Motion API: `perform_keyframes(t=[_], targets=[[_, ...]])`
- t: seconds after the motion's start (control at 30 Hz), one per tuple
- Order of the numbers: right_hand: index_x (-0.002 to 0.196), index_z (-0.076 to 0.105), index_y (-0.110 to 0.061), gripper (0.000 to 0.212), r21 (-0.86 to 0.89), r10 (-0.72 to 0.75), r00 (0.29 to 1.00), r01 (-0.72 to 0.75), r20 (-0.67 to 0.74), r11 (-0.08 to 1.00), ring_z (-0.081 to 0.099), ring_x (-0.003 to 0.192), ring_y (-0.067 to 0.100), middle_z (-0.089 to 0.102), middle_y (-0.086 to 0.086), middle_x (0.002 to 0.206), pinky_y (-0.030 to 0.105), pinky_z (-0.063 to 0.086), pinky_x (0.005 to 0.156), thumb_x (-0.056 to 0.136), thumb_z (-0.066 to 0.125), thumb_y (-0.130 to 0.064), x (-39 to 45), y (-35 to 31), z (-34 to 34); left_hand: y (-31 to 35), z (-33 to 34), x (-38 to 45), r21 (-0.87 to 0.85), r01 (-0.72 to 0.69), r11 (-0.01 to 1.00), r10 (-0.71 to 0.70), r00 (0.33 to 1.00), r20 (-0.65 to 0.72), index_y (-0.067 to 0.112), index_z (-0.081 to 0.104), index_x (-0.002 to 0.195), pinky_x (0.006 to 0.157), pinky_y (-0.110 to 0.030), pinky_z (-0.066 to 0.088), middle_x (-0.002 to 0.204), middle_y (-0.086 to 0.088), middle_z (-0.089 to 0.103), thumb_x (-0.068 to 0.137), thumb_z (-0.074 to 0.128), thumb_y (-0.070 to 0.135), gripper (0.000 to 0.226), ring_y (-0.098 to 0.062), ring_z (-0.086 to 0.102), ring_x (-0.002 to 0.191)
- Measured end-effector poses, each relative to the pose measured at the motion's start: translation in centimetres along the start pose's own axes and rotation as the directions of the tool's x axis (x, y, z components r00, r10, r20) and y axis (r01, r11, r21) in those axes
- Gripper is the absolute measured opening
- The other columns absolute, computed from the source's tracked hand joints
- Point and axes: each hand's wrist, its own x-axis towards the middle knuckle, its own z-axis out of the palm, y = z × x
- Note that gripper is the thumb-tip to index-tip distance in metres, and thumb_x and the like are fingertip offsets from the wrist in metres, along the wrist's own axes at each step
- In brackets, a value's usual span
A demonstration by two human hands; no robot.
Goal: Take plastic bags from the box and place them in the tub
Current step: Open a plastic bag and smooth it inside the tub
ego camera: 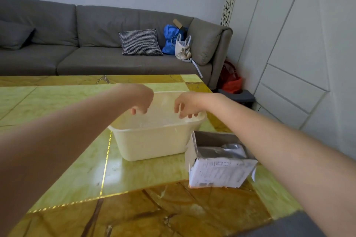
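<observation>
Plastic bag (160, 109) (clear, hard to see) hangs over the tub (154, 140), pinched by left hand (139, 100) & right hand (187, 105) fingers; box (217, 167) nearer right arm.

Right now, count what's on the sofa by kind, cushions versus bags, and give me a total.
Cushions: 2, a checked cushion and a grey cushion.
Bags: 2, a blue bag and a white handbag.
Total: 4.
</observation>
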Motion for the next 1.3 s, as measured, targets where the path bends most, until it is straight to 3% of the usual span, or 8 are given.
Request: perform_keyframes(t=[0.1, 0.23, 0.4, 0.6, 0.77, 1.0, 1.17, 1.3], targets=[[0.100, 0.064, 0.000, 0.015, 0.071, 0.008, 0.998, -0.004, -0.061, 0.997, 0.062, 0.062, 0.012, 0.067, 0.007, 0.082, 0.016, 0.048, 0.048, 0.090, 0.058, -0.009, -3.6, 0.3, -1.6, 1.5, -0.4, -1.5, -0.081, -0.107, 0.991, 0.090, 0.979, -0.184, 0.012, 0.065, 0.106, 0.073, -0.028, 0.048, 0.067, 0.005, 0.063, 0.088, 0.047, 0.009, 0.026, -0.018, 0.060, 0.077], [0.081, 0.064, -0.005, 0.010, 0.055, 0.111, 0.982, -0.120, 0.156, 0.991, 0.062, 0.059, 0.013, 0.068, 0.006, 0.074, 0.018, 0.047, 0.052, 0.089, 0.061, -0.010, -8.4, 1.3, -2.0, 5.3, 0.0, -3.1, -0.287, -0.287, 0.914, 0.234, 0.950, -0.205, 0.018, 0.064, 0.097, 0.059, -0.020, 0.046, 0.085, -0.004, 0.070, 0.090, 0.049, 0.012, 0.018, -0.018, 0.064, 0.071], [0.096, 0.065, -0.003, 0.017, -0.330, 0.215, 0.957, -0.142, 0.195, 0.933, 0.056, 0.058, 0.018, 0.060, 0.005, 0.071, 0.023, 0.044, 0.051, 0.085, 0.066, -0.015, -11.2, 2.3, 2.3, 9.2, 1.4, -4.6, -0.235, -0.405, 0.884, 0.375, 0.913, -0.162, 0.013, 0.066, 0.106, 0.072, -0.022, 0.048, 0.105, -0.005, 0.069, 0.089, 0.057, 0.018, 0.019, -0.014, 0.062, 0.072], [0.090, 0.054, -0.010, 0.005, -0.516, 0.144, 0.989, -0.111, 0.025, 0.849, 0.047, 0.064, 0.021, 0.050, 0.004, 0.079, 0.024, 0.033, 0.046, 0.091, 0.052, -0.006, -11.3, 2.8, 4.5, 10.3, 2.5, -5.0, -0.191, -0.402, 0.896, 0.383, 0.915, -0.129, 0.011, 0.066, 0.109, 0.060, -0.009, 0.037, 0.103, -0.006, 0.070, 0.088, 0.062, 0.022, 0.025, -0.011, 0.060, 0.078], [0.100, 0.066, 0.000, 0.019, -0.317, 0.157, 0.987, -0.143, 0.019, 0.938, 0.068, 0.067, 0.030, 0.067, 0.014, 0.086, 0.035, 0.055, 0.060, 0.090, 0.052, -0.007, -11.4, 3.5, 2.7, 10.6, 2.6, -5.0, -0.164, -0.396, 0.904, 0.374, 0.915, -0.148, 0.012, 0.064, 0.112, 0.063, -0.017, 0.041, 0.108, -0.007, 0.067, 0.086, 0.062, 0.020, 0.027, -0.021, 0.065, 0.091], [0.078, 0.064, -0.003, 0.022, -0.150, 0.048, 0.978, -0.080, -0.204, 0.985, 0.052, 0.041, 0.015, 0.064, 0.009, 0.075, 0.031, 0.053, 0.063, 0.092, 0.049, -0.008, -12.7, 3.0, -1.5, 10.9, 2.3, -5.6, -0.307, -0.356, 0.883, 0.303, 0.930, -0.207, 0.016, 0.041, 0.132, 0.085, -0.027, 0.042, 0.127, -0.006, 0.054, 0.081, 0.070, 0.030, 0.060, -0.024, 0.052, 0.111], [0.083, 0.066, -0.007, 0.022, -0.310, 0.120, 0.993, -0.107, 0.023, 0.945, 0.053, 0.054, 0.015, 0.061, 0.002, 0.070, 0.022, 0.042, 0.047, 0.081, 0.072, -0.028, -13.7, 2.8, 0.3, 11.3, 2.6, -6.2, -0.223, -0.360, 0.906, 0.329, 0.930, -0.167, 0.014, 0.045, 0.131, 0.081, -0.027, 0.045, 0.126, -0.007, 0.056, 0.082, 0.068, 0.026, 0.055, -0.024, 0.059, 0.103], [0.087, 0.064, -0.009, 0.011, -0.430, 0.138, 0.990, -0.140, -0.035, 0.892, 0.060, 0.074, 0.026, 0.060, 0.007, 0.087, 0.028, 0.044, 0.054, 0.079, 0.070, -0.015, -12.8, 3.5, 3.5, 11.4, 3.0, -6.0, -0.199, -0.366, 0.909, 0.342, 0.928, -0.144, 0.014, 0.046, 0.130, 0.070, -0.023, 0.045, 0.124, -0.007, 0.058, 0.083, 0.067, 0.023, 0.053, -0.019, 0.060, 0.083]])
